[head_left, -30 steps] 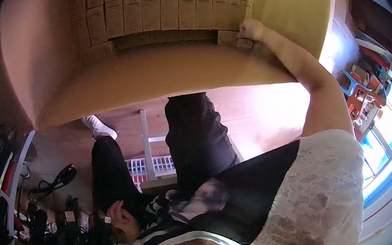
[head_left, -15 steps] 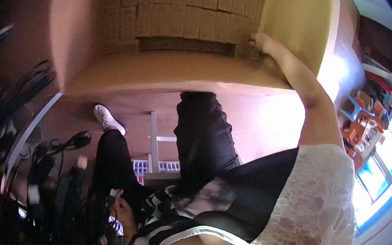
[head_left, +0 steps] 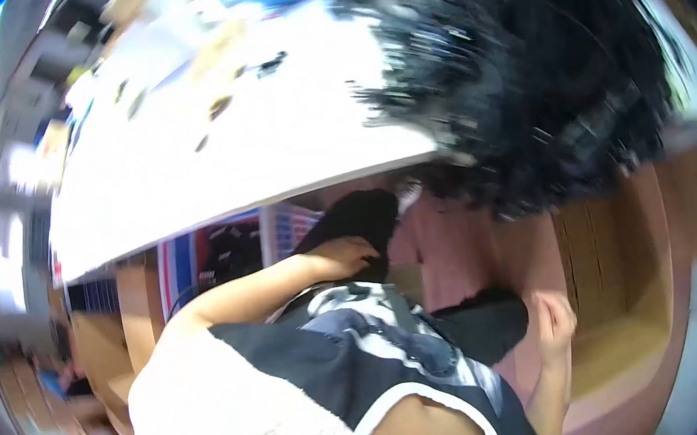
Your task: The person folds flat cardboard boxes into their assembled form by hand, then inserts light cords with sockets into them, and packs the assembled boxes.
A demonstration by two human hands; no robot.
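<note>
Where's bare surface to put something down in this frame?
The white tabletop is mostly bare along its near edge and middle. Small dark bits and blurred clutter crowd its far side. The open cardboard box beside the right hand looks empty inside. The left hand rests below the table edge.

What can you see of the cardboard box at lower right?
The cardboard box is plain brown, corrugated as it looks, standing at the lower right of the head view with its open side toward the camera, so the bare inner walls and a lighter floor panel show. Nothing can be seen inside it. Its top is hidden by a blurred black mass. The right hand is raised just beside its left edge, fingers loose; whether it touches the box cannot be told. The box seems to rest on the reddish floor.
</note>
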